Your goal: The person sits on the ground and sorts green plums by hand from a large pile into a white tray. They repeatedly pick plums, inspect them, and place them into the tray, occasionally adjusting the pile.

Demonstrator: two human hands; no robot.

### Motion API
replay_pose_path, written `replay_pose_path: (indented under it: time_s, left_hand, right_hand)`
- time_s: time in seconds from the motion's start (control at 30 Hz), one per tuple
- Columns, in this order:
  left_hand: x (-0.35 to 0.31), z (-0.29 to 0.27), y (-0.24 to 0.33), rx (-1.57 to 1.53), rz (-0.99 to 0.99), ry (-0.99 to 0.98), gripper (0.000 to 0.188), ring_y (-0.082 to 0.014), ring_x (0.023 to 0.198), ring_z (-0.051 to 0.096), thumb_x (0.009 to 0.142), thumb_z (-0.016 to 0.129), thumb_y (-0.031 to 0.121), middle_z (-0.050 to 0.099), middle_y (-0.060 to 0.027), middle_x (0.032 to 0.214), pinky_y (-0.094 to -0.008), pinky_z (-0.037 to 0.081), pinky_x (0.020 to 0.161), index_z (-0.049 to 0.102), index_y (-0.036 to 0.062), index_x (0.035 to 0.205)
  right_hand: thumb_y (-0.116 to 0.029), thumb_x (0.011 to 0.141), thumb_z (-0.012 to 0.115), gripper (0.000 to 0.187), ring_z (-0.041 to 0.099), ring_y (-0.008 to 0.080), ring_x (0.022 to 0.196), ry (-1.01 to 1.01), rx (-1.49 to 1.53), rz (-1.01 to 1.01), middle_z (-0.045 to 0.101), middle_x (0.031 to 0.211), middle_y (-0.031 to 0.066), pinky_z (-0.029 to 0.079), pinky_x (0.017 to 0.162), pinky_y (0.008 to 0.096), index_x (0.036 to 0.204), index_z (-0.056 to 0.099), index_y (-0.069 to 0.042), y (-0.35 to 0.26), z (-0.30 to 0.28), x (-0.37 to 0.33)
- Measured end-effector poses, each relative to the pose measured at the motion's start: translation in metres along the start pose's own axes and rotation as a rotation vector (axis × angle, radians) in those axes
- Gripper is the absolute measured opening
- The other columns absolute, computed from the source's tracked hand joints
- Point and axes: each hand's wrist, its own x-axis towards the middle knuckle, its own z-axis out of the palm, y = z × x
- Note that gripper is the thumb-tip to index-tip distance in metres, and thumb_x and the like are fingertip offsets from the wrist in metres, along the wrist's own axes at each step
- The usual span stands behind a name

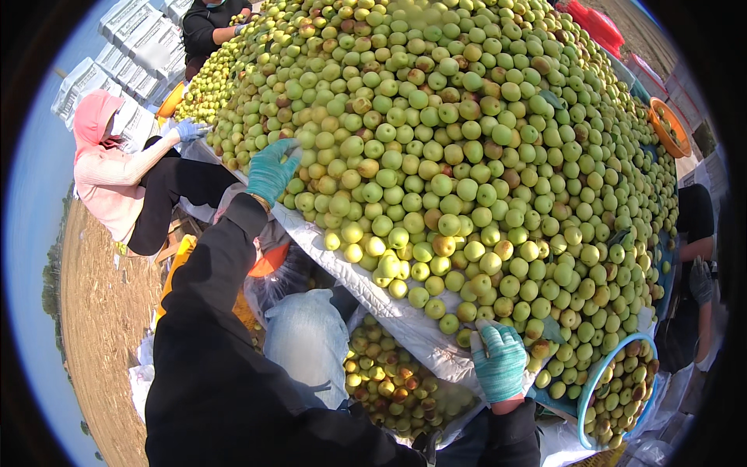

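Note:
A big heap of small, round green jujubes, some blushed brown, spreads in front of me on a white cloth. At the heap's left edge is my left hand in a teal knit glove, thumb and fingers apart, holding nothing that I can see. My right hand, gloved alike, rests at the near edge of the heap. Its fingers curl down among the jujubes, and what lies under them is hidden. Below the cloth, between my arms, more yellowish and browned jujubes lie in a container.
A blue-rimmed basket of browned jujubes stands right of my right hand. A person in pink sits at left; others are at the back left and right edge. White boxes are stacked behind. An orange basin sits far right.

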Motion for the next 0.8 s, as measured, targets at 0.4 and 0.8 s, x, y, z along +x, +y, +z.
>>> replay_pose_path:
  time_s: [0.4, 0.8]
  left_hand:
    - [0.130, 0.096, 0.100, 0.112, -0.250, -0.629, 0.054, -0.0263, 0.089, 0.063, 0.076, 0.075, 0.014, 0.061, -0.0144, 0.108, -0.0371, 0.054, 0.078, 0.050, 0.0092, 0.124]
    - [0.117, 0.175, 0.195, -0.481, -0.186, -0.445, 0.033, -0.0356, 0.093, 0.060, 0.082, 0.066, 0.032, 0.061, -0.0180, 0.100, -0.0425, 0.047, 0.086, 0.054, 0.0119, 0.105]
  right_hand:
    - [-0.015, 0.078, 0.069, 0.020, 0.061, 0.0287, 0.080, -0.007, -0.007, -0.008, 0.066, 0.091, 0.0100, 0.050, 0.071, 0.0397, 0.097, 0.066, -0.008, 0.001, 0.007, -0.001]
    - [-0.016, 0.079, 0.068, 0.020, 0.061, 0.0284, 0.081, -0.028, -0.001, 0.019, 0.066, 0.092, 0.0099, 0.049, 0.071, 0.0387, 0.097, 0.067, -0.007, 0.005, 0.005, 0.001]
